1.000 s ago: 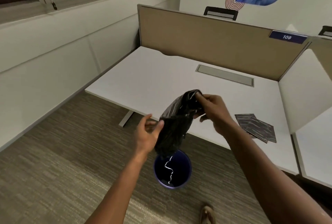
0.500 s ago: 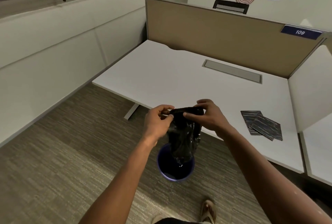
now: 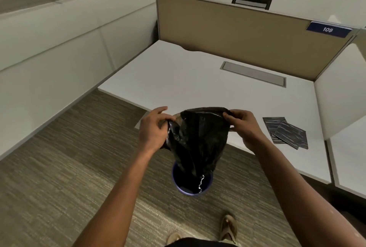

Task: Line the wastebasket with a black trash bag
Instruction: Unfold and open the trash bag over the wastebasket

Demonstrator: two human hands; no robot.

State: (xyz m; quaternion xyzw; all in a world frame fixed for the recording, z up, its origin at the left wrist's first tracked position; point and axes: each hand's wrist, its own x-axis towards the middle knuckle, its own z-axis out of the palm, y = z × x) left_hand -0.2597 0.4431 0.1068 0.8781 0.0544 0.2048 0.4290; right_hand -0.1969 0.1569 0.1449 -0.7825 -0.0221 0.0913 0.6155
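A black trash bag (image 3: pixel 198 139) hangs in the air, its top edge stretched wide between both hands. My left hand (image 3: pixel 153 129) pinches the bag's left corner and my right hand (image 3: pixel 244 125) pinches the right corner. The bag's lower end dangles into the mouth of a small round blue wastebasket (image 3: pixel 185 189) that stands on the carpet straight below. Most of the basket's inside is hidden by the bag.
A white desk (image 3: pixel 178 80) with a tan partition (image 3: pixel 247 36) stands just beyond the basket. Folded dark bags (image 3: pixel 285 131) lie on its right side. My sandalled feet (image 3: pixel 227 227) are on the carpet near the basket. A white wall panel runs along the left.
My hands have pulled apart, spreading the bag's top edge from a bunched clump into a wide opening. The bag's bottom has dropped lower into the wastebasket.
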